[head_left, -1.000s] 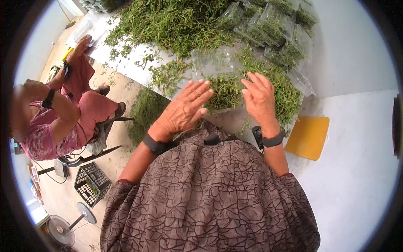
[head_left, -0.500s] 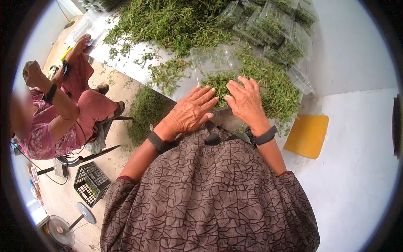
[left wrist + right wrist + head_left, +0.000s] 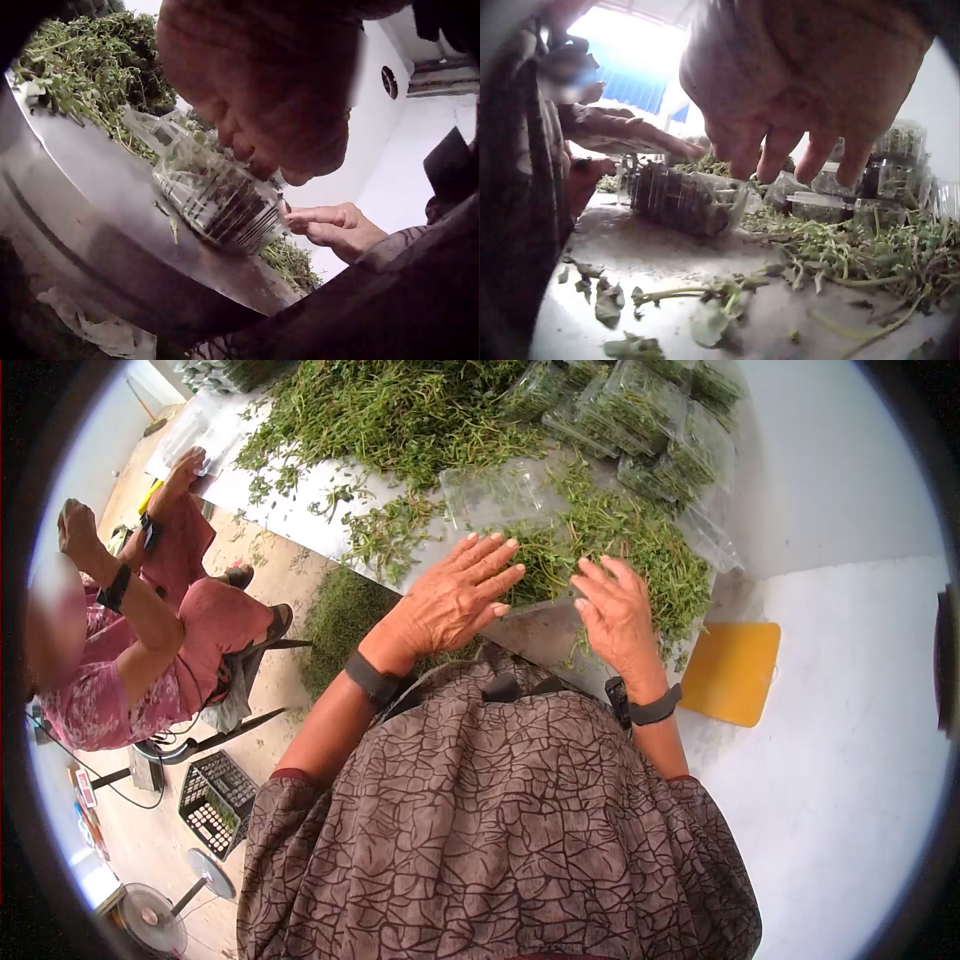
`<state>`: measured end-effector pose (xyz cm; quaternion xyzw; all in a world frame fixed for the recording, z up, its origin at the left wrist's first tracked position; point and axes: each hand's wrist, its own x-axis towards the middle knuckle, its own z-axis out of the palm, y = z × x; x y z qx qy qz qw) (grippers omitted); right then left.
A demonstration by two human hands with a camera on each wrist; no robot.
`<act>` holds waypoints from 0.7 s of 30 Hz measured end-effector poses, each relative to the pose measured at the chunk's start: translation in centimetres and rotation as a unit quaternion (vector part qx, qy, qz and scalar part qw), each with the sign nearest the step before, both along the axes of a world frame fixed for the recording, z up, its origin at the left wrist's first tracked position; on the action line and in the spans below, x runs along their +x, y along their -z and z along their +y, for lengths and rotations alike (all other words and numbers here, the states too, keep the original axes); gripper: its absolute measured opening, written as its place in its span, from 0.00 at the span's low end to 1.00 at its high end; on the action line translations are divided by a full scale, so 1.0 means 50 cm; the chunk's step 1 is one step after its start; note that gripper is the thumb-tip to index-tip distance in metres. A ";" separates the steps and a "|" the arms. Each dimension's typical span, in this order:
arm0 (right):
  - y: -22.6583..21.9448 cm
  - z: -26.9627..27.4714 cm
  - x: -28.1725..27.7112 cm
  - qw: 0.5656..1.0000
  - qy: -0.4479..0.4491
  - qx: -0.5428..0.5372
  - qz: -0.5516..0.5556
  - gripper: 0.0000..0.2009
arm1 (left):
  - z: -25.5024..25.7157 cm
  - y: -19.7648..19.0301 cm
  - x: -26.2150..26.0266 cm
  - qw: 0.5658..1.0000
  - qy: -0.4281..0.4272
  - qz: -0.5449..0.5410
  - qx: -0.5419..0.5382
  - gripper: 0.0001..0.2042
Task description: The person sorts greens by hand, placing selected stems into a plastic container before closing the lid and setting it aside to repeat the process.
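Head: the left hand [image 3: 450, 597], fingers straight and slightly spread, and the right hand [image 3: 622, 618], fingers loosely bent and parted, flank the greens [image 3: 541, 563]; the lid [image 3: 500, 498] lies beyond, seemingly folded back for access.

Left wrist: the tub [image 3: 217, 202] sits near the table's [image 3: 97, 202] edge, probably for easy reach.

Right wrist: the right fingers hang apart, pinching nothing; contact is unclear.

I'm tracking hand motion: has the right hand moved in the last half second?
Yes: in the head view, the right hand has shifted rightward, nearer the yellow panel.
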<state>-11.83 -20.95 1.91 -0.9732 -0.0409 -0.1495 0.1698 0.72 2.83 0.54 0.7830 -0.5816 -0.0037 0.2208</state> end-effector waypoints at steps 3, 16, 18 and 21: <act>0.012 0.013 -0.009 1.000 0.002 -0.006 0.010 0.15 | -0.024 0.012 0.008 1.000 0.016 -0.005 0.003 0.25; 0.011 0.045 0.016 0.998 -0.025 -0.028 0.044 0.12 | -0.047 0.035 0.015 0.999 0.017 -0.001 0.040 0.23; 0.005 0.036 0.013 0.999 -0.026 -0.021 0.035 0.12 | -0.038 0.026 0.015 0.999 0.016 0.011 0.031 0.24; -0.027 0.022 0.008 1.000 -0.002 -0.001 -0.014 0.12 | -0.005 -0.003 0.016 1.000 -0.005 0.026 -0.003 0.26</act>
